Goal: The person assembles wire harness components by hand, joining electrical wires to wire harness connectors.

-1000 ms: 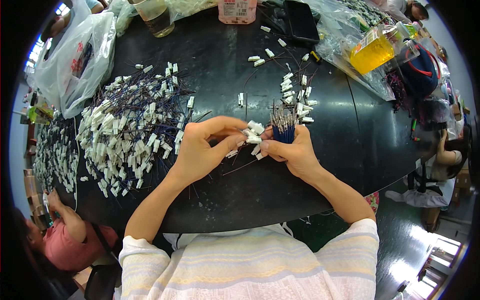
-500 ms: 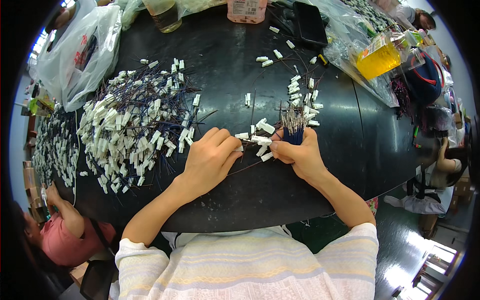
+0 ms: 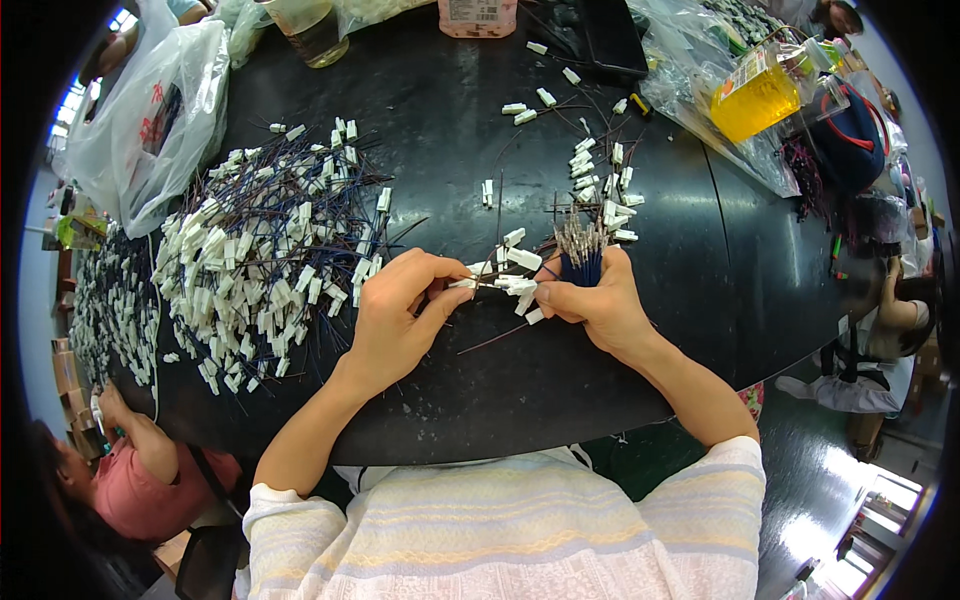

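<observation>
Over the black table [image 3: 470, 400], my left hand [image 3: 405, 310] pinches a small white plastic connector [image 3: 463, 284] between thumb and forefinger. My right hand [image 3: 610, 305] is closed around a bundle of dark blue wires [image 3: 582, 268], their bare metal tips pointing away from me. Several loose white connectors [image 3: 523, 258] lie between the hands, some touching my right fingertips. One thin dark wire [image 3: 490, 338] runs out from the connectors just in front of my right hand. Beyond the bundle more white connectors on wires [image 3: 585, 165] are scattered in a column.
A large heap of white connectors with wires [image 3: 250, 250] fills the left of the table. Behind it hangs a plastic bag [image 3: 150, 120]. At the far side are a cup [image 3: 312, 35], a pink bottle [image 3: 478, 17], a black phone [image 3: 612, 35] and a yellow bottle [image 3: 750, 105]. A co-worker [image 3: 140, 480] sits at left.
My left hand has shifted slightly left and its fingers have spread a little, with the connector now plainer between thumb and forefinger. My right hand keeps its hold on the wires.
</observation>
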`<state>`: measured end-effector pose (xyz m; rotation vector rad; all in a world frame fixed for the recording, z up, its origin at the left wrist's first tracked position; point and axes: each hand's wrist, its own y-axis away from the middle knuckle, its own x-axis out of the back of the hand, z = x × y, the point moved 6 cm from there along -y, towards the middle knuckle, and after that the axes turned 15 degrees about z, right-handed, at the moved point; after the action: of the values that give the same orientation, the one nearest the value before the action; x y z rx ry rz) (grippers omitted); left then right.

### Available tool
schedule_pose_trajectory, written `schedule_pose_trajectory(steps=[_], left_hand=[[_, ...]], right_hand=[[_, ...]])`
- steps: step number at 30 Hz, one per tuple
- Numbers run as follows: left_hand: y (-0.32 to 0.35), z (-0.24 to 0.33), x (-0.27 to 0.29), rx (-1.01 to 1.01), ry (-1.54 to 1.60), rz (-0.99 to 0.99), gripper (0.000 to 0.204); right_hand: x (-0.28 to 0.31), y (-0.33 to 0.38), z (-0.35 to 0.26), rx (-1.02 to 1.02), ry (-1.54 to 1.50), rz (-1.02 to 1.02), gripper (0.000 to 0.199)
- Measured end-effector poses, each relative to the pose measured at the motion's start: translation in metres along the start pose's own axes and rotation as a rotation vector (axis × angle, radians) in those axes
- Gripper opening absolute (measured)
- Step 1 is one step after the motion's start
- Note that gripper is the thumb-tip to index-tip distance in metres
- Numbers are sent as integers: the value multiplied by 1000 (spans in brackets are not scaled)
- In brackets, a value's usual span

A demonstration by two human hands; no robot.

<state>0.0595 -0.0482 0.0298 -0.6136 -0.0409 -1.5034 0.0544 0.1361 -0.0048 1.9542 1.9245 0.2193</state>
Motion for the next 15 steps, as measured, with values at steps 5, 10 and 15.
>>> schedule_pose_trajectory(steps=[5,10,15], left_hand=[[0,4,1,-7,-4,1,11],[2,10,-6,-94,-8,-45,13],[6,9,-12,-113,36,-36,15]], right_hand=[[-1,2,-2,8,22,-9,15],[-3,3,-3,5,37,-21,15],[-4,2,0,9,-4,-40,18]])
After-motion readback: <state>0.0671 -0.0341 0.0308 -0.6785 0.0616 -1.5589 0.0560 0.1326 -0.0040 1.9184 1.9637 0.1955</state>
